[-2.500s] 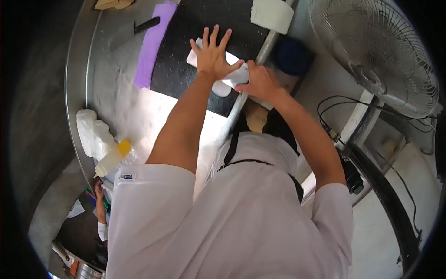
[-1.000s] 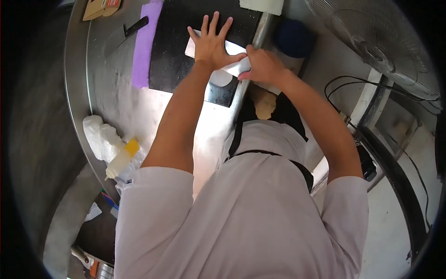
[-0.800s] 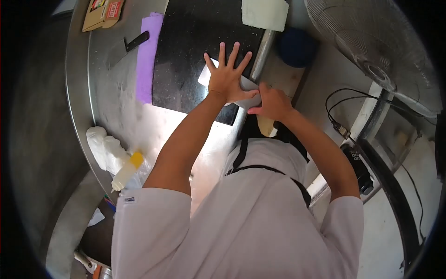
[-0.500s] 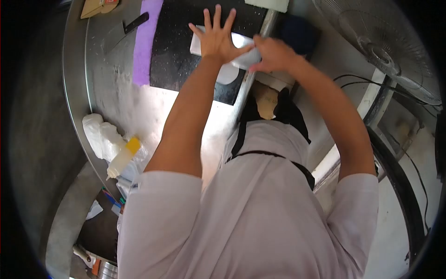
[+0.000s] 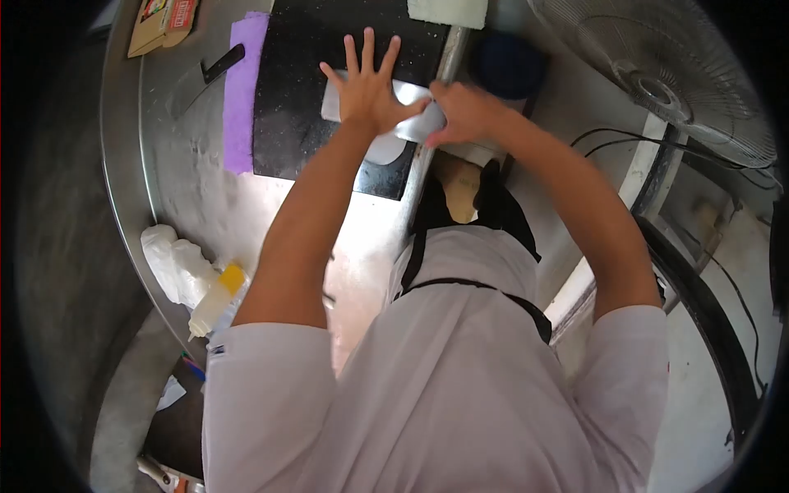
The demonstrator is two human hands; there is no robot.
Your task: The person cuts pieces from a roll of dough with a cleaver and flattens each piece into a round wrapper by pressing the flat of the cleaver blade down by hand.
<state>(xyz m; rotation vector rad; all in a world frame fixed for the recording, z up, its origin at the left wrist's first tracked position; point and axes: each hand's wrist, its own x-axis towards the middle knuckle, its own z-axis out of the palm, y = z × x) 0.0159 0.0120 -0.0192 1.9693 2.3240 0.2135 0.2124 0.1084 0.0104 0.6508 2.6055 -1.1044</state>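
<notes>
On a black board (image 5: pixel 300 82) lies a flat, shiny metal plate (image 5: pixel 415 125), tilted across the board's right side. My left hand (image 5: pixel 368 97) rests on it with fingers spread wide. At the plate's right end, by the counter's edge, my right hand (image 5: pixel 462 115) pinches it between thumb and fingers. Below the plate a pale, flat round piece (image 5: pixel 385 149) lies on the board, partly covered. What is under my left palm is hidden.
Left of the board are a purple towel (image 5: pixel 241 99) and a black-handled knife (image 5: pixel 222 64). A squeeze bottle (image 5: pixel 215 304) and a white plastic bag (image 5: pixel 177 263) lie lower left. An open carton (image 5: pixel 160 29) is top left. A fan (image 5: pixel 657 82) stands right.
The view has shifted back and forth. Both hands stay at the plate, my left spread on it and my right at its end. The plate's place on the board looks much the same.
</notes>
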